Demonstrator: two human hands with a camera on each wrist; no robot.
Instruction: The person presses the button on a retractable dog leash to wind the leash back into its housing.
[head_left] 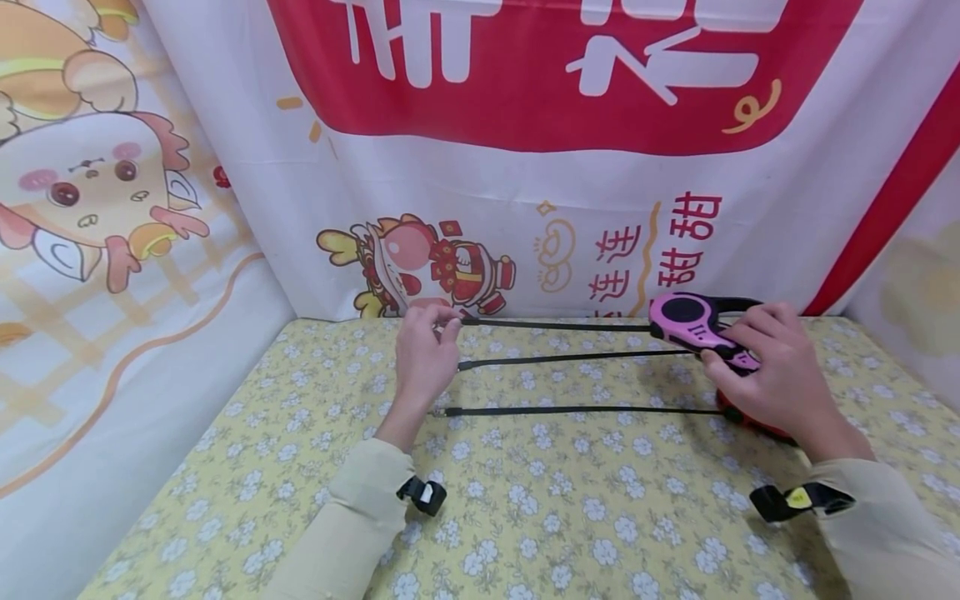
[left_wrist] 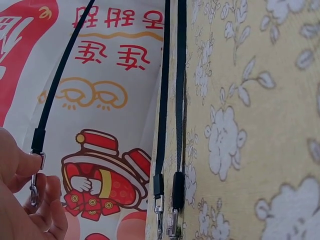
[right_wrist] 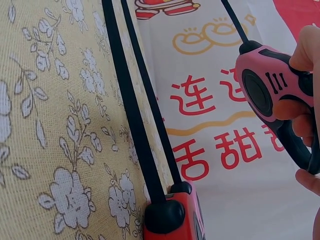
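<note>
In the head view my right hand [head_left: 780, 379] grips a pink and black retractable dog leash [head_left: 678, 315] by its handle, raised above the table. Its black strap [head_left: 555, 326] runs nearly straight across to my left hand [head_left: 426, 354]. There, thumb and fingers pinch the metal snap hook [left_wrist: 34, 192] at the strap's end. Below the raised leash lie a red retractable leash [right_wrist: 187, 222] and, beside it, another pink one [right_wrist: 199, 205], mostly hidden. Their straps [head_left: 585, 409] stretch leftward along the table, side by side, ending in metal snap hooks [left_wrist: 159, 204].
A yellow cloth with white flowers [head_left: 525, 500] covers the table. Behind it hangs a white and red printed curtain [head_left: 480, 183], close to the raised strap. Another printed cloth [head_left: 112, 333] hangs on the left. Each wrist wears a black strap-on mount [head_left: 423, 494].
</note>
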